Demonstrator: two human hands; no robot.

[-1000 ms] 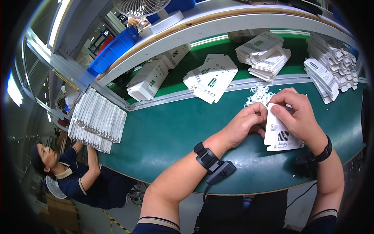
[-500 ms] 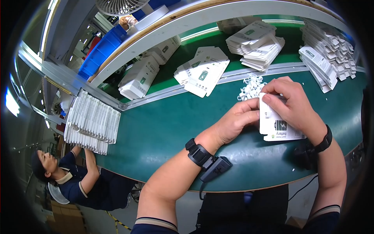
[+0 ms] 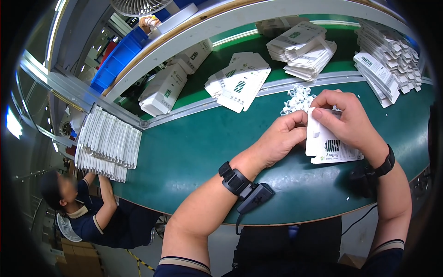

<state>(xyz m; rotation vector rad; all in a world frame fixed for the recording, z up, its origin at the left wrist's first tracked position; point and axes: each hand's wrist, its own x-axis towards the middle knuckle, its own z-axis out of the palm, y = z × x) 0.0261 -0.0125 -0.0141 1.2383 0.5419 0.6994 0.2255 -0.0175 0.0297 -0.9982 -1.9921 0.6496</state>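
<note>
A flat white carton (image 3: 332,150) with dark green battery printing is held above the green table, at right of centre. My right hand (image 3: 346,121) grips its upper part, thumb lying across the printed face and fingers bent behind the top edge. At the carton's left edge is my left hand (image 3: 287,135), closed, with thumb and forefinger against the edge; its fingertips are partly hidden. Just behind the hands lies a heap of small white plastic clips or rings (image 3: 297,99), part of it covered by my right hand.
Several stacks of flat cartons (image 3: 242,85) lie along the far shelf. Folded cartons (image 3: 108,143) stand in rows at the table's left end, beside a co-worker (image 3: 76,198). A blue bin (image 3: 121,57) and a fan (image 3: 140,5) sit on the upper ledge.
The carton has tilted slightly and risen a little in my hands, which keep nearly the same place. The co-worker's head has turned.
</note>
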